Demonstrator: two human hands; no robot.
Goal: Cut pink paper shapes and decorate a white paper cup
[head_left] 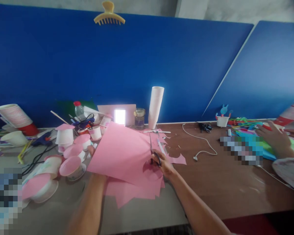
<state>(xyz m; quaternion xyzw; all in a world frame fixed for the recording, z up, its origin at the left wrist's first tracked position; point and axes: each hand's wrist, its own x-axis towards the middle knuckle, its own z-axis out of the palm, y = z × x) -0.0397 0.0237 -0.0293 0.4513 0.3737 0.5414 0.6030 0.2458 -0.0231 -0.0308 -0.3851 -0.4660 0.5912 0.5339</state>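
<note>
A large sheet of pink paper [122,153] is held up at a slant in front of me, above several more pink sheets [134,192] on the table. My left hand [91,150] grips its left side from below; most of that hand is hidden behind the sheet. At the sheet's right edge my right hand [166,164] is closed around the handles of dark-handled scissors [156,159], blades pointing away from me. Pink offcuts [178,159] and a white pen [161,146] lie just beyond that hand.
White paper cups with pink paper discs [70,165], a glue gun [42,138] and cables crowd the left. A tall cup stack [156,107] and a glass jar [139,119] stand at the back. A white cable [205,140] lies right; another person's hand [274,138] works far right.
</note>
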